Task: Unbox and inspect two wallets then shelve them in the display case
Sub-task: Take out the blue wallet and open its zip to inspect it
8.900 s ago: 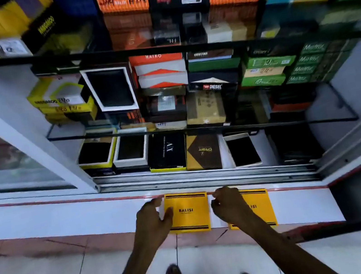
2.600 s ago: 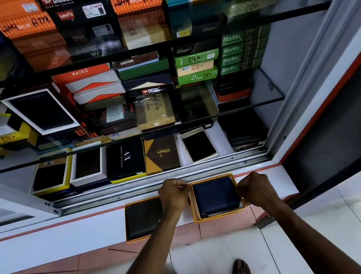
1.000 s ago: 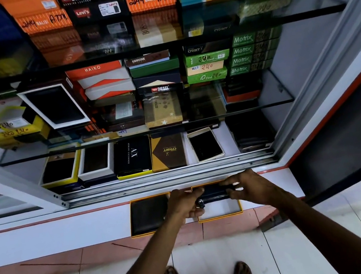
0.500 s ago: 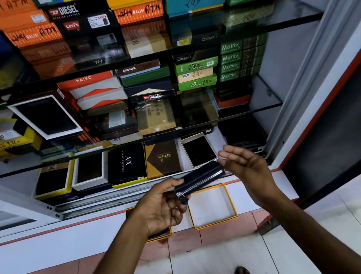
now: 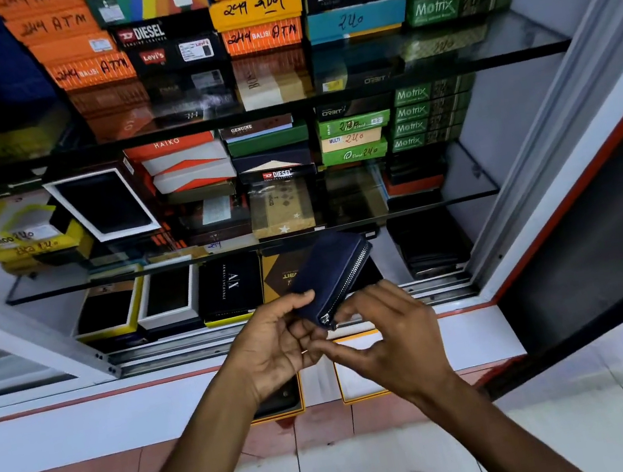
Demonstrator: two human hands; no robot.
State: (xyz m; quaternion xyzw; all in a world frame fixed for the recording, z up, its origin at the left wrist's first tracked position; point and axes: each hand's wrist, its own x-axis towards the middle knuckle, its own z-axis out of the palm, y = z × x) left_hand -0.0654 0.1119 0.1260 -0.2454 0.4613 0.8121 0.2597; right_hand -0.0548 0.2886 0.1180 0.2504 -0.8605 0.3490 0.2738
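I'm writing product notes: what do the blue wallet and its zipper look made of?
Wallet: looks like navy leather or a faux version, matte and faintly grained, with no shine; which one I cannot tell. Zipper: appears metal, with bright silver teeth that catch the light and a small pull by the left hand.

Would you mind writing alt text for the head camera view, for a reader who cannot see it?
A person's left hand holds a navy zip wallet while the right hand pinches at its zipper end, in front of an open display case stacked with wallet boxes. Two opened yellow-rimmed boxes sit on the ledge below.
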